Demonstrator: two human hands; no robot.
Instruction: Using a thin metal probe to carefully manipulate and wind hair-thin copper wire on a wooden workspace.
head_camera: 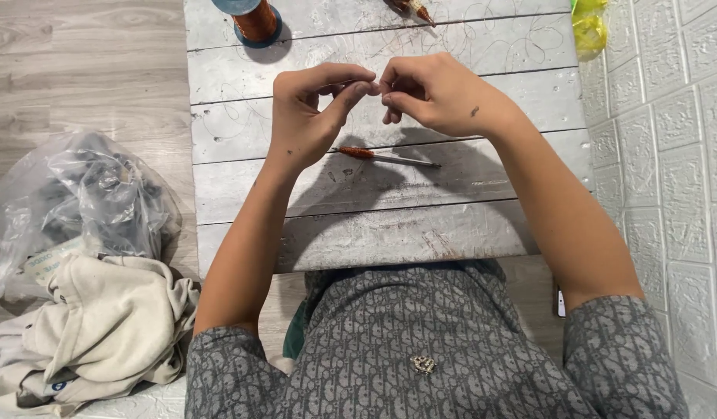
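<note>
Hands meeting above a whitewashed plank table [374, 233] — left hand [308, 116] and right hand [436, 95] are pinching fingertips together at one spot, both narrowly closed; what they are gripping is too small to tell (possibly fine wire). One orange-handled tool [381, 157] is lying on the planks just below the hands, untouched. One copper wire spool [255, 19] is standing at the far edge, well apart. One clear plastic bag [87, 202] and one cream garment [95, 326] are lying on the floor, left.
</note>
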